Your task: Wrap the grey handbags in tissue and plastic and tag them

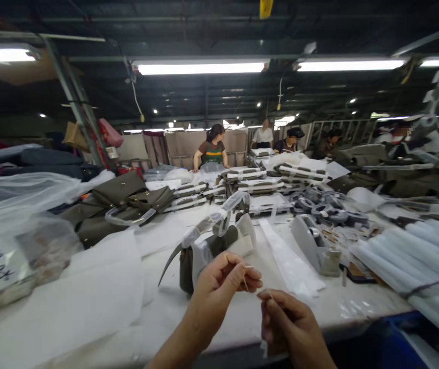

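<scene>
My left hand (219, 287) pinches a thin tan string (245, 279) between thumb and forefinger, above the front of the table. Just to its right and lower, my right hand (292, 325) is closed, thumb against forefinger, at the lower end of the string. Beneath its fingers a small whitish edge (264, 348) shows, too blurred to name. Directly behind my left hand stands a dark olive handbag (186, 269), its handle wrapped in clear plastic (223, 218). My left hand hides part of the bag's front.
White sheets (100, 287) cover the table's left side, near a plastic sack (46, 251) and more olive bags (119, 197). Wrapped bags (257, 184) are stacked behind. At right are wrapped rolls (407, 261), loose small parts (338, 236) and a blue bin (399, 338). Several people work beyond.
</scene>
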### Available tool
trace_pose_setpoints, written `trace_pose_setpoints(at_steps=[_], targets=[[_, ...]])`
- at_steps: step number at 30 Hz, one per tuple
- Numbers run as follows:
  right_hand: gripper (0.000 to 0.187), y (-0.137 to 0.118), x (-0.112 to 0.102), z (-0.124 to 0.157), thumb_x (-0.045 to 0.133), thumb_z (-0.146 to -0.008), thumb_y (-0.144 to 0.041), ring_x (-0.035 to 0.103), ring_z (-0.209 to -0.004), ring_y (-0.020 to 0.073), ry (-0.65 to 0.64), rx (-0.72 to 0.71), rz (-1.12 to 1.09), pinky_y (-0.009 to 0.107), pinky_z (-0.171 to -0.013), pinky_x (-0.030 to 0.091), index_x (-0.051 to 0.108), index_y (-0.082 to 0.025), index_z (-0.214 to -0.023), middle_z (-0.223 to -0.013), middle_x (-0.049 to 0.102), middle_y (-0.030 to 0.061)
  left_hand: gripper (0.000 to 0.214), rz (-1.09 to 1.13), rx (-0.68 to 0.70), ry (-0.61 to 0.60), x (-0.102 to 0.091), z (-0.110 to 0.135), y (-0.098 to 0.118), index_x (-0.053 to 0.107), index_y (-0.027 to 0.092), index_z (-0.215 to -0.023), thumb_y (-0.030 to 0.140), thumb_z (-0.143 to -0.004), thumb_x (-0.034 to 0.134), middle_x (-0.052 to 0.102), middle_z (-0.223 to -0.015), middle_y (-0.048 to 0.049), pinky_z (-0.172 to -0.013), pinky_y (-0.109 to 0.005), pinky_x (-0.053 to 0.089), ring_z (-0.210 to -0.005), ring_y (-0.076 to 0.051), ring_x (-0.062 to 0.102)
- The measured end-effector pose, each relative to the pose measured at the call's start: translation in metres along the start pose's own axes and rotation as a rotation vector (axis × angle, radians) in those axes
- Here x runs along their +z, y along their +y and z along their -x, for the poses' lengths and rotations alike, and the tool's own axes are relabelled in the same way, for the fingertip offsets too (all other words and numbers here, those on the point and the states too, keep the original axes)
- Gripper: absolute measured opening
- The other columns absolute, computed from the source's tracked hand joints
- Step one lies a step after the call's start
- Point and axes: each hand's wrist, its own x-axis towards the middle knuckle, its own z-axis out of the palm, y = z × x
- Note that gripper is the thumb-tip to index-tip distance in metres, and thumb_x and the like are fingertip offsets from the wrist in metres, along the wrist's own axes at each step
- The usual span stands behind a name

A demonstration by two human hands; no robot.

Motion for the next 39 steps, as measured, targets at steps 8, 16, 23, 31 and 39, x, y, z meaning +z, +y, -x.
trace_pose_setpoints(at_steps=[8, 16, 23, 31, 39], targets=[[0.042, -0.025, 0.022, -0.074, 0.068, -0.081, -0.056, 0.055, -0.043, 0.0094, -0.183, 0.004, 0.317, 0.019, -0.040, 0.039, 0.074, -0.015, -0.079, -0.065, 0.068, 0.0049, 0.028, -0.479, 0.254, 0.396, -0.112, -0.014, 0.024, 0.067, 0.018, -0.096, 0.045, -0.090, 0.061, 0.071, -0.098, -0.0088, -0.087, -0.032, 0.051, -0.089, -0.020, 0.066], [0.038, -0.007, 0.097, -0.150, 0.065, -0.082, -0.050, 0.059, -0.044, 0.0111, -0.178, -0.081, 0.299, 0.020, -0.041, 0.043, 0.074, -0.014, -0.078, -0.071, 0.072, 0.0071, 0.037, -0.580, -0.094, -0.052, -0.174, -0.089, 0.031, 0.075, 0.014, -0.093, 0.044, -0.071, 0.078, 0.072, -0.081, -0.0059, -0.061, -0.026, 0.045, -0.069, -0.018, 0.061], [0.032, -0.012, 0.119, -0.162, 0.064, -0.082, -0.041, 0.060, -0.044, 0.0131, -0.103, -0.118, 0.295, 0.022, -0.042, 0.046, 0.071, -0.014, -0.066, -0.063, 0.071, 0.0065, 0.051, -0.504, -0.206, -0.242, -0.179, -0.112, 0.029, 0.073, 0.014, -0.109, 0.039, -0.066, 0.084, 0.075, -0.088, -0.0089, -0.069, -0.029, 0.048, -0.075, -0.022, 0.066], [0.034, -0.017, 0.104, -0.153, 0.064, -0.083, -0.047, 0.067, -0.058, 0.0144, -0.250, -0.076, 0.305, 0.024, -0.054, 0.054, 0.072, -0.014, -0.090, -0.083, 0.074, 0.0070, 0.041, -0.123, -0.149, 0.029, -0.188, -0.095, 0.019, 0.068, 0.012, -0.111, 0.023, -0.073, 0.078, 0.070, -0.085, -0.0055, -0.082, -0.027, 0.051, -0.082, -0.016, 0.064], [0.025, -0.006, 0.079, -0.114, 0.061, -0.090, -0.033, 0.071, -0.082, 0.0210, -0.237, -0.344, 0.582, 0.031, -0.073, 0.056, 0.063, -0.019, -0.110, -0.089, 0.074, 0.0045, 0.028, 0.263, -0.022, 0.149, -0.199, -0.066, 0.012, 0.064, 0.014, -0.111, 0.024, -0.085, 0.068, 0.064, -0.081, -0.0016, -0.083, -0.023, 0.056, -0.072, -0.009, 0.064]])
